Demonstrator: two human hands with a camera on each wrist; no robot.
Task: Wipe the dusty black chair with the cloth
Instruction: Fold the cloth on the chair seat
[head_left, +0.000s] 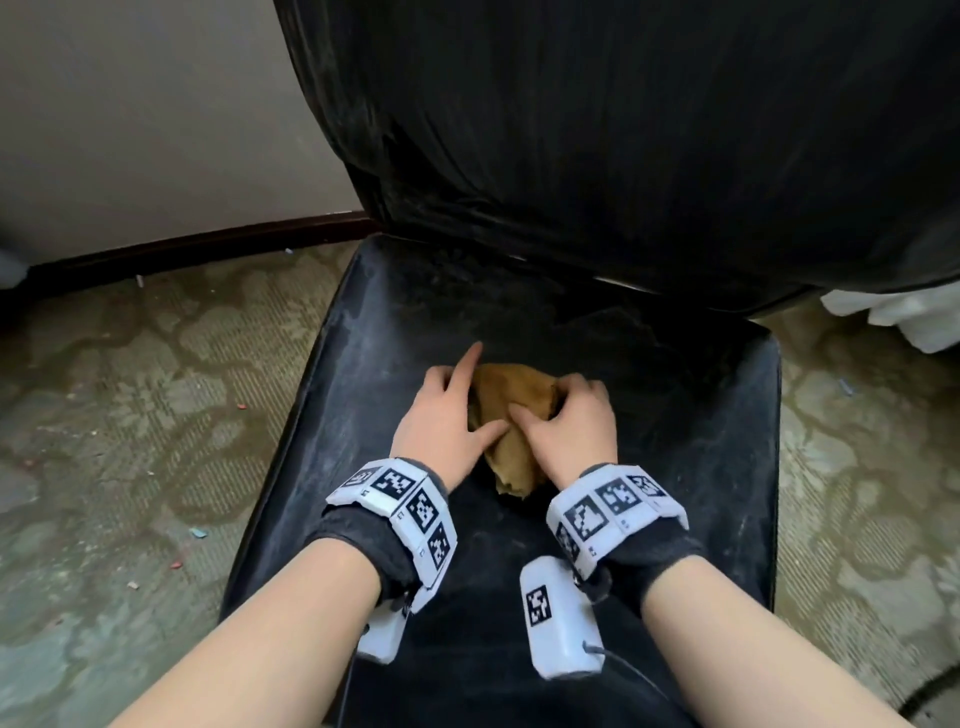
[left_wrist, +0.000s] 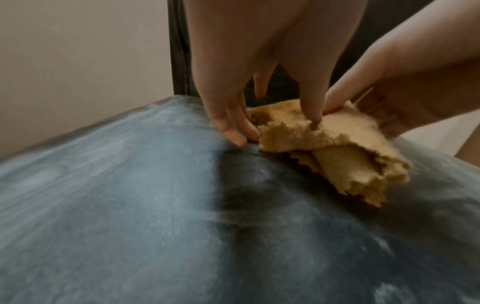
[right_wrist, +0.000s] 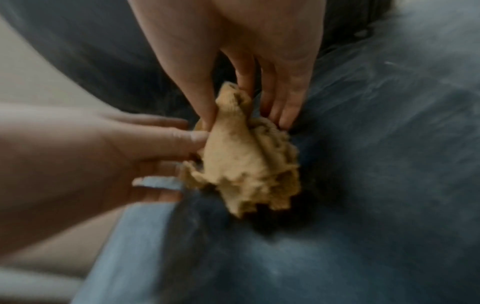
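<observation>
The black chair has a dusty grey-streaked seat (head_left: 395, 322) and a tall backrest (head_left: 623, 130). A bunched tan cloth (head_left: 511, 395) lies mid-seat between both hands. My left hand (head_left: 447, 410) holds its left side, thumb pressed across it, index finger pointing forward. In the left wrist view the thumb digs into the cloth (left_wrist: 324, 144) while the other fingertips (left_wrist: 233, 135) touch the seat at its edge. My right hand (head_left: 569, 421) curls over the right side. In the right wrist view it pinches the cloth (right_wrist: 246, 164) between thumb and fingers. A darker strip of seat (left_wrist: 233, 195) runs below the cloth.
Patterned carpet (head_left: 130, 389) with small bits of debris surrounds the chair. A pale wall with dark skirting (head_left: 208, 244) stands at the back left. Something white (head_left: 909, 317) lies on the floor beyond the seat's right rear corner. A dark cable (head_left: 930, 691) crosses the carpet at the bottom right.
</observation>
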